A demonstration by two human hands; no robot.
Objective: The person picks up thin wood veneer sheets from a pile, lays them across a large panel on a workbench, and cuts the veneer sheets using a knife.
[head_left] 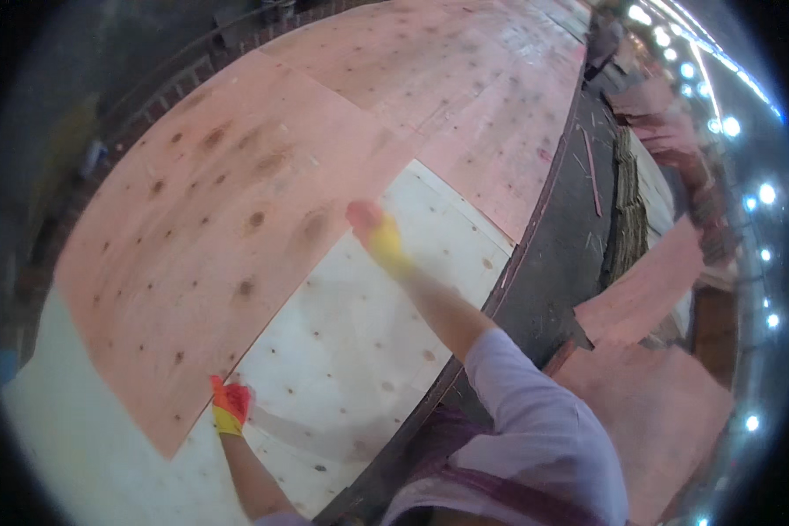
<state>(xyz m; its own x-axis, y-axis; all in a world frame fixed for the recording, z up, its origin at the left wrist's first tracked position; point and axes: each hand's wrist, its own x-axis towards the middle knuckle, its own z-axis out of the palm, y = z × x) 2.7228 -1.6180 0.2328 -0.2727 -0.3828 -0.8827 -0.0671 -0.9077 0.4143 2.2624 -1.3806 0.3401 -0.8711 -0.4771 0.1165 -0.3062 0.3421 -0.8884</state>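
A large pinkish wood veneer sheet (228,228) with dark knots lies over paler, whitish sheets (324,351). Its near edge slants from lower left to upper centre. My left hand (231,406), in a red and yellow glove, is at the lower part of that edge, fingers closed about it, one digit sticking up. Farther up the same edge is my right hand (379,237), in a matching glove, arm stretched out. It is slightly blurred and looks closed at the edge; its fingertips are hidden.
More pinkish sheets (482,96) cover the far part of the stack. Along the right runs a dark strip (557,263) with thin wood scraps. Beyond it stand stacked veneers (627,202) and loose pink pieces (649,412). Bright lights (728,127) line the far right.
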